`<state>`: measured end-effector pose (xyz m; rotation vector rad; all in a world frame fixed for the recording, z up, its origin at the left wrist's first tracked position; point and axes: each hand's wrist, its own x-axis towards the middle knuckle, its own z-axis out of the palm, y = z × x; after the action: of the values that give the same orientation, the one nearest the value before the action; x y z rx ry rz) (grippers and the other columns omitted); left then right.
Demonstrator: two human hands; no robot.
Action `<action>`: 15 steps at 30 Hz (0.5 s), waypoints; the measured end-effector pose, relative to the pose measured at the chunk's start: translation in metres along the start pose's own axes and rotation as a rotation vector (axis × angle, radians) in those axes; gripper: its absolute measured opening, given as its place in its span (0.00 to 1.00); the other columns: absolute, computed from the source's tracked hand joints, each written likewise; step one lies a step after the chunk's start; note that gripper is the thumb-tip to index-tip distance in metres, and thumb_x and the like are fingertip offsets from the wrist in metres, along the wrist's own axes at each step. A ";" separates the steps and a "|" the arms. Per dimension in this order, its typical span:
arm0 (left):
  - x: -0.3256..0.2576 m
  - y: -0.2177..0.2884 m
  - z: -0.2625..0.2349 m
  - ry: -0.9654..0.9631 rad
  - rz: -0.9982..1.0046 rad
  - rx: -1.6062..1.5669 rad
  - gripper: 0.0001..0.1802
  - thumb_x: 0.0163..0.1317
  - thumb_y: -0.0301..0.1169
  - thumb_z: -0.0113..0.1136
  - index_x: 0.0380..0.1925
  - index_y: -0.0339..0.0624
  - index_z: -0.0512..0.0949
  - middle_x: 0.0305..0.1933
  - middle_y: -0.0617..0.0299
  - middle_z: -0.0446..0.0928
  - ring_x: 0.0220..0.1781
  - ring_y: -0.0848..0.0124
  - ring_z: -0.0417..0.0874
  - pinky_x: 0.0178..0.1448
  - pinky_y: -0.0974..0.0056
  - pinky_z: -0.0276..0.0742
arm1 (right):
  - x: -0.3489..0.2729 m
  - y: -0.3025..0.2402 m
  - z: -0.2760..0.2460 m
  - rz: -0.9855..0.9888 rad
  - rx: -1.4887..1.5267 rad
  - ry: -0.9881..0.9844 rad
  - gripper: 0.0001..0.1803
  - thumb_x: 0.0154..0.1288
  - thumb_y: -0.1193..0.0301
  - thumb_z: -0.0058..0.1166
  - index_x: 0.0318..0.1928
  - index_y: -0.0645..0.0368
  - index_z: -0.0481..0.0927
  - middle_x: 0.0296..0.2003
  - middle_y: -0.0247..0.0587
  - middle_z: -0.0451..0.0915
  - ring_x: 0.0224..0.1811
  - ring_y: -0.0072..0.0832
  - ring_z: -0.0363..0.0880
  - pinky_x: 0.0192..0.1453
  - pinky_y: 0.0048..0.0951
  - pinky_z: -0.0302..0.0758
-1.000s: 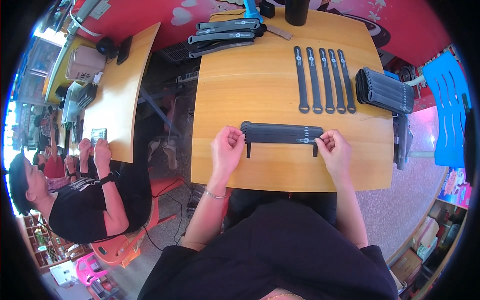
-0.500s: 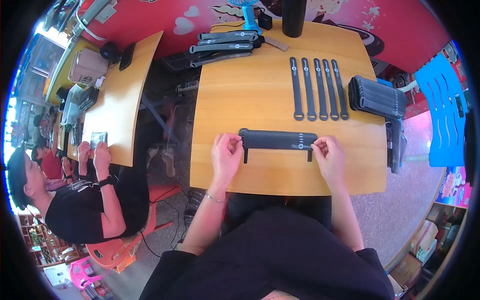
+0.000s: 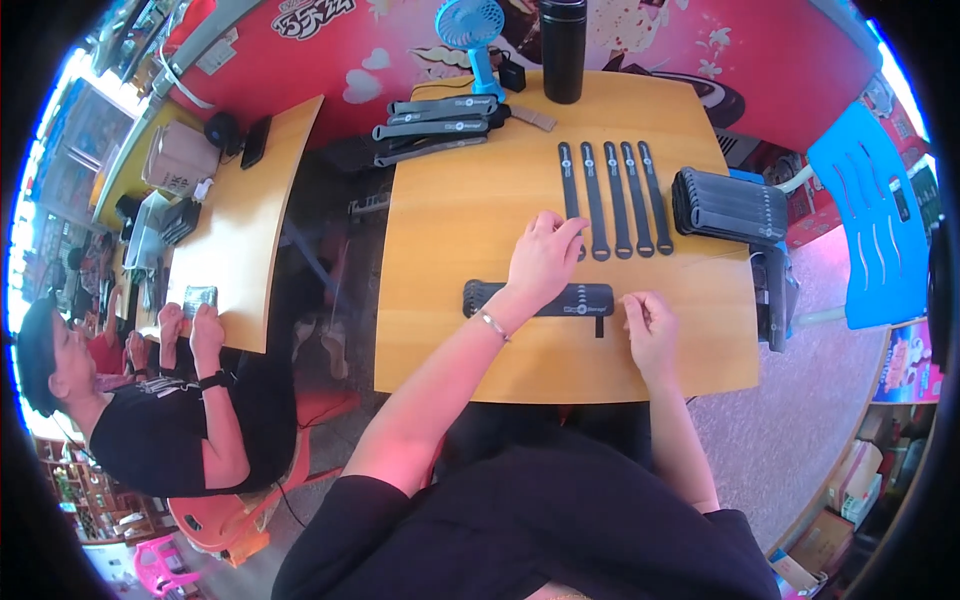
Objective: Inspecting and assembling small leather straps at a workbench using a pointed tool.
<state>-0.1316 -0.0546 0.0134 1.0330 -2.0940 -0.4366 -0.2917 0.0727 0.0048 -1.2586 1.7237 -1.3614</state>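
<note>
A neat stack of dark grey straps with looped ends (image 3: pixel 590 298) lies crosswise near the front of the table, a narrow dark tab poking out below its right part. My left hand (image 3: pixel 543 262) reaches across it with bent fingers, over the lower part of the leftmost strap (image 3: pixel 568 180) in an upright row. Whether the fingertips grip that strap is hidden. My left wrist covers part of the stack. Just beyond the stack's right end, my right hand (image 3: pixel 652 330) is curled closed, slightly apart from it, with nothing visible in the fingers.
More straps stand in the row (image 3: pixel 622 200). To their right is a thick strap bundle (image 3: pixel 735 205); a loose strap pile (image 3: pixel 435 125), blue fan (image 3: pixel 470 25) and black bottle (image 3: pixel 563 50) occupy the back. A blue chair (image 3: pixel 870 220) stands right; a seated co-worker (image 3: pixel 150 430) is left.
My left hand has let go of the stack's left end and moved up and right to the row. My right hand has drawn slightly off the right end. The whole view has shifted.
</note>
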 end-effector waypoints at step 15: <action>-0.010 -0.052 -0.025 -0.018 -0.266 0.210 0.22 0.51 0.23 0.63 0.47 0.41 0.70 0.38 0.49 0.73 0.39 0.53 0.77 0.44 0.55 0.75 | -0.004 -0.001 0.003 -0.074 0.002 0.057 0.04 0.60 0.77 0.57 0.30 0.67 0.78 0.26 0.37 0.74 0.25 0.21 0.72 0.30 0.21 0.69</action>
<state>-0.0811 -0.0781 -0.0057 1.4450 -2.0577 -0.3613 -0.2875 0.0751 0.0041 -1.3052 1.7286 -1.4545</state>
